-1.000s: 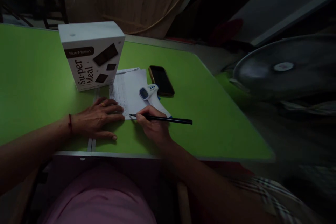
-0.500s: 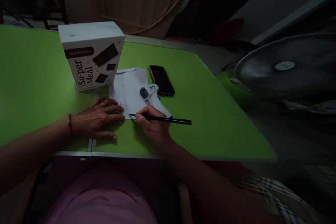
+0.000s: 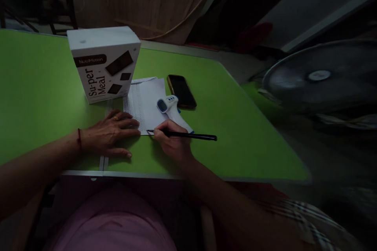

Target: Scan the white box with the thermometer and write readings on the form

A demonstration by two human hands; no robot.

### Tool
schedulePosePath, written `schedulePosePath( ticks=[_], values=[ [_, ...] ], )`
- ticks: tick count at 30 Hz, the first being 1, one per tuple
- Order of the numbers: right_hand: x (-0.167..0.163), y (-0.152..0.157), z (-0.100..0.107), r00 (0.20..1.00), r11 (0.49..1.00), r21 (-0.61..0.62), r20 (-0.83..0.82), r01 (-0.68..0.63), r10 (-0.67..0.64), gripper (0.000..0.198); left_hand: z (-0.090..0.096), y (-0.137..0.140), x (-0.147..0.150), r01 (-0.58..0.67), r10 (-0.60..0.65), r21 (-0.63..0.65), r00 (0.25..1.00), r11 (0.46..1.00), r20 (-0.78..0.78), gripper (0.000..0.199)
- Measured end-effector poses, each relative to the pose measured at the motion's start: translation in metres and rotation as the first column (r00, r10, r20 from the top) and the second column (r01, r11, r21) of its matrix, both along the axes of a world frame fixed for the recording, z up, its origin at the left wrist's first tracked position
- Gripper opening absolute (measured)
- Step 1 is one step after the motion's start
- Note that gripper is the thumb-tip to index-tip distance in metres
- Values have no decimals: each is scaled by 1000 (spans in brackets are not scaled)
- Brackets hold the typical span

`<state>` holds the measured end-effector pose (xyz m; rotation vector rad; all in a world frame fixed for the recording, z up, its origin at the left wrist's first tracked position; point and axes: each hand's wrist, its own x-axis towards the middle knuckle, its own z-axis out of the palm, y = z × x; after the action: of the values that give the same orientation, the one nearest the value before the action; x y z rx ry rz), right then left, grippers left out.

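Observation:
My right hand (image 3: 173,141) grips a black pen (image 3: 194,136), its tip at the lower edge of a white sheet of paper (image 3: 151,98). Rows of small dark marks run down the paper's left side. Flat on the table, fingers spread, my left hand (image 3: 113,133) touches the paper's lower left corner with its fingertips. A white infrared thermometer (image 3: 173,113) with a small dark screen lies on the paper's right part, just beyond my right hand. Behind my left hand stands a white box (image 3: 107,66) printed "Su-per Meal", upright at the paper's left edge.
A dark smartphone (image 3: 182,91) in a brownish case lies right of the paper, close to the thermometer. The green table (image 3: 235,137) has a pale front edge and a seam under my left hand. Off its right side is a large round grey fan (image 3: 291,76).
The pen tip and my right hand have shifted slightly right along the paper's lower edge. My left hand stays in place on the table.

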<state>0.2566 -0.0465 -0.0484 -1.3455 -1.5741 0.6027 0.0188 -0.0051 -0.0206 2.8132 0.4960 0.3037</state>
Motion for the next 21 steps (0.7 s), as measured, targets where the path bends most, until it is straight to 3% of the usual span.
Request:
schedulePosePath(
  ticks=[5,7,10,13,15,17,19,20,21],
  values=[
    [5,-1,-5,988,979,136,-37,152,-149,8,0,0,-1,-4,4,11,1000,1000,13,61],
    [9,1,-8,986,967,202,20,155,-163,11,-1,0,-1,-9,8,23,1000,1000,26,59],
    [16,10,-15,958,958,284,281,-35,-48,23,-1,-2,-2,-9,3,69,996,998,91,48],
    [21,25,-19,832,948,265,555,-179,2,44,2,-2,-8,-96,21,239,955,966,297,29],
    [22,34,-18,726,953,245,686,-180,-39,52,6,0,-17,-307,82,391,865,868,495,25],
    [20,41,-15,644,956,244,760,-163,-84,53,12,5,-30,-587,196,426,716,689,670,39],
    [16,43,-11,615,946,280,779,-162,-125,50,17,14,-45,-792,353,312,536,525,767,64],
    [13,42,-10,623,935,312,769,-171,-143,47,18,20,-53,-840,426,231,463,491,777,77],
    [11,41,-8,644,919,351,748,-179,-161,43,18,26,-61,-851,483,157,426,502,765,89]
  ],
)
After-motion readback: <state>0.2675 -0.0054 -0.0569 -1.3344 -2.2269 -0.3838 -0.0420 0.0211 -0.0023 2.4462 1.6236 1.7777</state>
